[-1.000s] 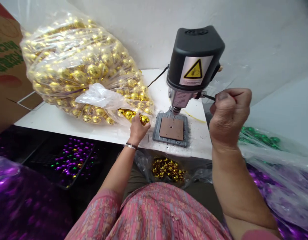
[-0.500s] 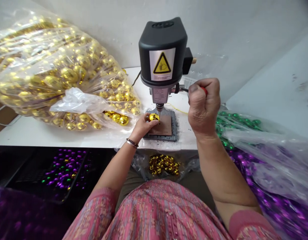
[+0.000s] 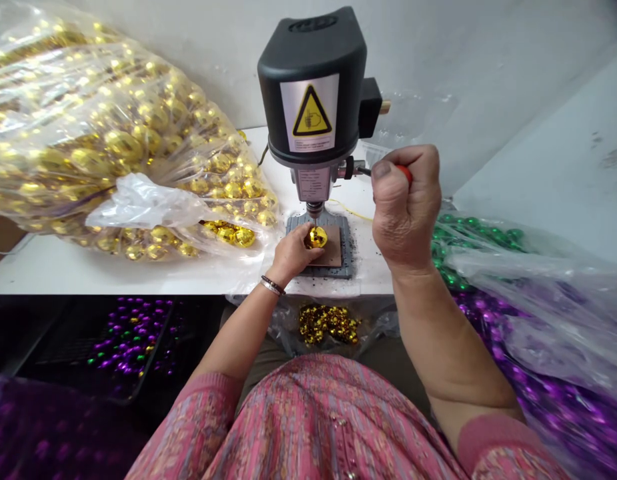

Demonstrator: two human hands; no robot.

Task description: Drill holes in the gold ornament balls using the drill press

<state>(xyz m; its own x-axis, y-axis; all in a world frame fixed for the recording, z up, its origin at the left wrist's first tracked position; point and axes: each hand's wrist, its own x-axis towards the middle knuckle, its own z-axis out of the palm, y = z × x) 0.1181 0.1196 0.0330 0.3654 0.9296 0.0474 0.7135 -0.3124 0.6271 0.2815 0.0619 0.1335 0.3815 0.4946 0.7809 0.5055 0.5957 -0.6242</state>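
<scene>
Shiny gold round ornament ball (image 3: 317,237) cupped in closed left-hand grip (image 3: 291,253), resting on brown pad (image 3: 332,257) under drill chuck (image 3: 314,208); probably light, slippery, fragile, best held gently around sides. Right-hand grip (image 3: 405,207) clenched on red-handled lever (image 3: 403,173).

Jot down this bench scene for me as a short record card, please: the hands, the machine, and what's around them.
Left hand: holds a shiny gold ball under the drill bit
Right hand: fist around a red-handled lever
Machine: black bench drill press, warning label on its head
Base: grey plate with a brown pad
Nearby: plastic bag of gold balls
</scene>
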